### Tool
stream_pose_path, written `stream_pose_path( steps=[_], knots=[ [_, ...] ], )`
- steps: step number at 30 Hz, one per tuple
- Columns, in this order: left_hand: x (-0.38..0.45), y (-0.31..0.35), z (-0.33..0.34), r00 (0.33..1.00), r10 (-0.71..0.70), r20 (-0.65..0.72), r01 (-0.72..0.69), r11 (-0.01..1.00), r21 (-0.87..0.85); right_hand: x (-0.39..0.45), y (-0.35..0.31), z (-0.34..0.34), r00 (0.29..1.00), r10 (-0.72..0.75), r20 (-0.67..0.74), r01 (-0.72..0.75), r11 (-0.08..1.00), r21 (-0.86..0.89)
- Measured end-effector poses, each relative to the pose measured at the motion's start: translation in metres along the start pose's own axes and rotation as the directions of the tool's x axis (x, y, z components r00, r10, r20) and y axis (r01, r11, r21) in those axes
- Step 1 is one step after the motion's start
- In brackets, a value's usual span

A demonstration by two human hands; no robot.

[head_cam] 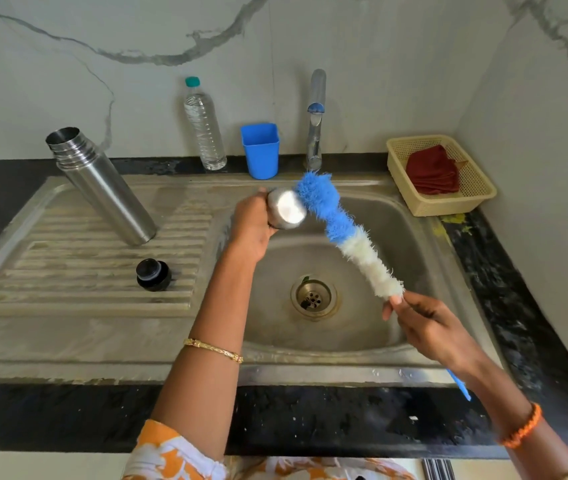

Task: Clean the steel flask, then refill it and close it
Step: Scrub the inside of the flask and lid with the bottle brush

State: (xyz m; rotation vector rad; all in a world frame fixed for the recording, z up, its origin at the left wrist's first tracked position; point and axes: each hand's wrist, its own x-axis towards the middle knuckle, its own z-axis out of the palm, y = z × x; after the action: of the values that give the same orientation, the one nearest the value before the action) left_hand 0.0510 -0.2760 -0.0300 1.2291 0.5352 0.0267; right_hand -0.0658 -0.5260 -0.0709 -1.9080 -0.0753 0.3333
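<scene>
The steel flask (102, 187) stands open on the sink's ribbed drainboard (68, 271), far left. Its black stopper (153, 274) sits on the drainboard nearer me. My left hand (253, 225) grips the flask's steel cap cup (287, 212) over the basin's left rim. My right hand (431, 327) holds the handle of a blue and white bottle brush (348, 233), just below the bristles. The brush's blue tip touches the cup's far side. The handle's blue end shows under my right wrist.
The steel sink basin (313, 337) has a drain in its middle. Behind it stand a tap (315, 133), a blue plastic cup (261, 150) and a clear water bottle (204, 129). A yellow basket (472, 199) with a red cloth sits at the back right. Black counter surrounds the sink.
</scene>
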Motion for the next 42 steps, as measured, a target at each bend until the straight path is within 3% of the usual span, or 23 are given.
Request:
stream_pose_path(
  steps=[3, 6, 9, 12, 15, 19, 24, 28, 31, 35, 38, 42],
  knots=[
    [-0.008, -0.016, 0.004, 0.981, 0.162, 0.111, -0.192, 0.907, 0.375, 0.010, -0.014, -0.003, 0.998, 0.064, 0.017, -0.064, 0.998, -0.010],
    [-0.003, -0.021, 0.003, 0.976, 0.172, 0.137, -0.214, 0.881, 0.422, 0.009, -0.019, -0.004, 1.000, -0.014, -0.017, 0.010, 0.975, -0.224],
    [0.005, -0.023, -0.001, 0.982, 0.150, 0.116, -0.179, 0.935, 0.305, -0.009, -0.007, 0.007, 0.977, -0.171, -0.124, 0.112, 0.915, -0.387],
    [0.001, -0.023, -0.003, 0.990, 0.084, 0.113, -0.088, 0.996, 0.031, -0.015, 0.002, 0.012, 0.951, -0.211, -0.224, 0.105, 0.906, -0.410],
    [-0.003, -0.024, -0.003, 0.989, -0.003, 0.146, 0.034, 0.977, -0.211, -0.004, 0.000, 0.009, 0.938, -0.188, -0.290, 0.075, 0.931, -0.358],
    [-0.003, -0.023, 0.000, 0.978, -0.095, 0.187, 0.166, 0.897, -0.409, -0.006, -0.006, 0.020, 0.939, -0.266, -0.216, 0.164, 0.903, -0.396],
    [-0.007, -0.024, 0.002, 0.971, -0.137, 0.195, 0.207, 0.892, -0.403, -0.004, 0.000, 0.015, 0.957, -0.124, -0.263, 0.045, 0.956, -0.289],
    [-0.005, -0.027, 0.003, 0.963, -0.141, 0.229, 0.227, 0.882, -0.412, -0.011, 0.000, 0.021, 0.973, -0.157, -0.170, 0.091, 0.935, -0.343],
    [-0.003, -0.028, 0.004, 0.965, -0.154, 0.213, 0.230, 0.888, -0.399, -0.007, 0.000, 0.016, 0.968, -0.081, -0.236, 0.012, 0.959, -0.282],
    [0.000, -0.031, 0.006, 0.964, -0.153, 0.215, 0.226, 0.900, -0.372, -0.008, -0.005, 0.020, 0.974, -0.144, -0.173, 0.077, 0.937, -0.341],
    [0.003, -0.031, 0.006, 0.968, -0.161, 0.191, 0.221, 0.908, -0.357, -0.005, -0.004, 0.016, 0.969, -0.111, -0.220, 0.038, 0.950, -0.311],
    [0.005, -0.031, 0.005, 0.972, -0.126, 0.199, 0.190, 0.918, -0.347, -0.007, -0.005, 0.016, 0.980, -0.097, -0.172, 0.044, 0.956, -0.292]
  ],
)
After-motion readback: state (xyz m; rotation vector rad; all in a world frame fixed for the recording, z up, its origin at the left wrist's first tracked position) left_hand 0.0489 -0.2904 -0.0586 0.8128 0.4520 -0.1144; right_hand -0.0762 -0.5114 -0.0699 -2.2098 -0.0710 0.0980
